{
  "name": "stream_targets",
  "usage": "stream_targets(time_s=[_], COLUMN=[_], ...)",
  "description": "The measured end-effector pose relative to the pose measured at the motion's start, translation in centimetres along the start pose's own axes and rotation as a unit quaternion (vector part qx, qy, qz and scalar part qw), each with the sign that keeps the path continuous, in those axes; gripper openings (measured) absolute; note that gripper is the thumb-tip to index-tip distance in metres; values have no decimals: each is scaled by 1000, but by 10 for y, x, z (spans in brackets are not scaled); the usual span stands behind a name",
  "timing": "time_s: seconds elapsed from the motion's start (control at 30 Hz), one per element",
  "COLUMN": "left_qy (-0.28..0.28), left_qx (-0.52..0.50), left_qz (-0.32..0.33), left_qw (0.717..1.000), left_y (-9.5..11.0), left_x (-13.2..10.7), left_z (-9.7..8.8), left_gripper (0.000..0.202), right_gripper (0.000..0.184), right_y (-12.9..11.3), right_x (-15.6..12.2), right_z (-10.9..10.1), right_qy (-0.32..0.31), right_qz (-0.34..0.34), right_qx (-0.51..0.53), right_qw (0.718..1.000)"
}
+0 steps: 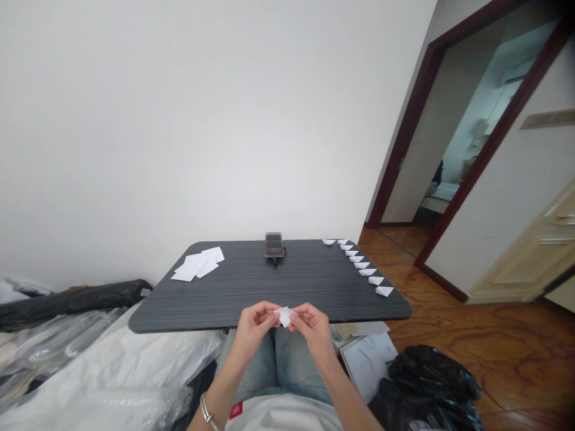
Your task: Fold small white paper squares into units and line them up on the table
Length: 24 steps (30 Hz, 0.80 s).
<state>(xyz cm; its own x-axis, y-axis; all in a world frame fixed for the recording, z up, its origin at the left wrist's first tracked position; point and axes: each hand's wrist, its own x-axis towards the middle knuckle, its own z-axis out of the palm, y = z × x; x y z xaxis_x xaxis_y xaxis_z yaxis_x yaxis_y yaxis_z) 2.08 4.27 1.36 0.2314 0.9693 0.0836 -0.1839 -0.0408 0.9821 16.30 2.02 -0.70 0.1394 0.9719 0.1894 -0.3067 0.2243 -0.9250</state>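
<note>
The left hand (256,328) and right hand (314,331) pinch a small folded white paper (284,316) between their fingertips, just off the grey table's (269,293) near edge.

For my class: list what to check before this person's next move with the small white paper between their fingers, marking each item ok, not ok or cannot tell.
1. Paper held by both: left hand and right hand pinch the white paper piece: ok.
2. Creases on that piece sharp: too small to see: cannot tell.
3. Loose white paper sheets lie on the dark wood-grain table: ok.
4. Folded paper pieces form a row along the table's right edge: ok.
5. Pixelated device at the far edge, its screen readable: cannot tell.
</note>
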Motion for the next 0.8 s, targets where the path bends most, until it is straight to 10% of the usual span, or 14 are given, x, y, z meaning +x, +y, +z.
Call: stream_targets(time_s=[0.8], left_qy=[-46], left_qx=[-4], left_qz=[37], left_qw=[998], left_y=[13], left_x=[-5], left_z=[6], left_gripper=[11], right_gripper=[8], right_y=[-9], right_x=[-3], right_z=[1], right_qy=[-44], right_qz=[-30], right_qx=[12], right_qw=[998])
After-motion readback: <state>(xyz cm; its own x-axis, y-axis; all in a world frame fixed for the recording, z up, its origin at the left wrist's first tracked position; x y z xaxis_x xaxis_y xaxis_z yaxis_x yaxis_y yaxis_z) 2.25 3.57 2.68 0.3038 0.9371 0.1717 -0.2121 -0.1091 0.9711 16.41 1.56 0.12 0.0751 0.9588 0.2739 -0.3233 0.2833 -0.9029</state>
